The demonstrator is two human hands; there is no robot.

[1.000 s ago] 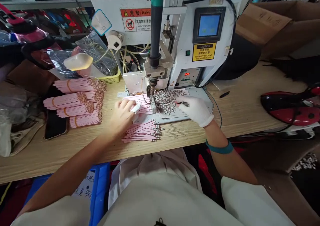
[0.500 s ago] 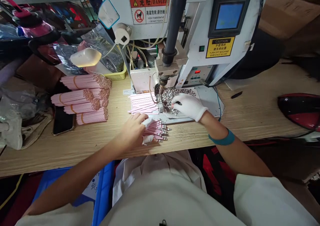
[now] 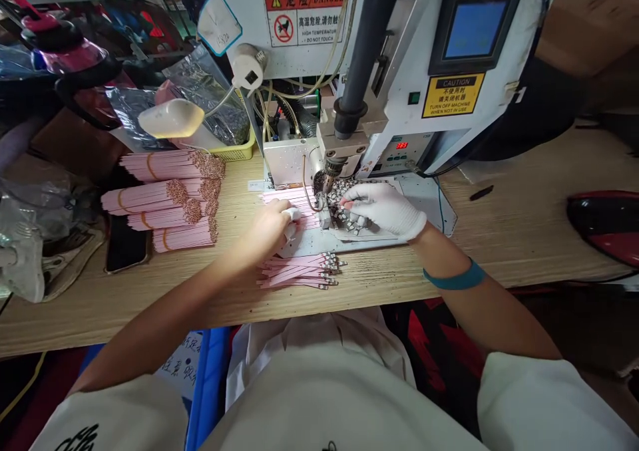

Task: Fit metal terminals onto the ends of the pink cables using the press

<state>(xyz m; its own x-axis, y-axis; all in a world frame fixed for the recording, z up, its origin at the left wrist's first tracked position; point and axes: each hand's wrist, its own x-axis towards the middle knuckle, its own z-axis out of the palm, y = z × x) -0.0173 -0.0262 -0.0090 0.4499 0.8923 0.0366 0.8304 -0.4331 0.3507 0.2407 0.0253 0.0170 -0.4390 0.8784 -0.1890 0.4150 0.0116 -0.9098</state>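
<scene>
My left hand (image 3: 275,228), with white covers on some fingertips, is closed at the left end of the pink wires (image 3: 308,213) on the machine's base plate. Its fingers pinch at a pink wire, partly hidden by the hand. In a white glove, my right hand (image 3: 387,210) is over a pile of small metallic-looking pieces (image 3: 349,219), thumb and forefinger together; what lies between them is too small to make out. Between my hands stands the machine's tip (image 3: 330,171). A loose heap of pink wires with small end pieces (image 3: 299,271) lies on the table's front part.
Bundles of pink wires (image 3: 172,198) are stacked at left beside a phone (image 3: 127,243). The soldering-type machine (image 3: 309,58) bears a high-temperature danger label. A lamp (image 3: 172,117) hangs left of it. A red-and-black object (image 3: 604,228) is at far right.
My left hand has left the front heap of wires and moved up to the wires on the plate. My right hand stays at the pile of pieces. The view has shifted slightly.
</scene>
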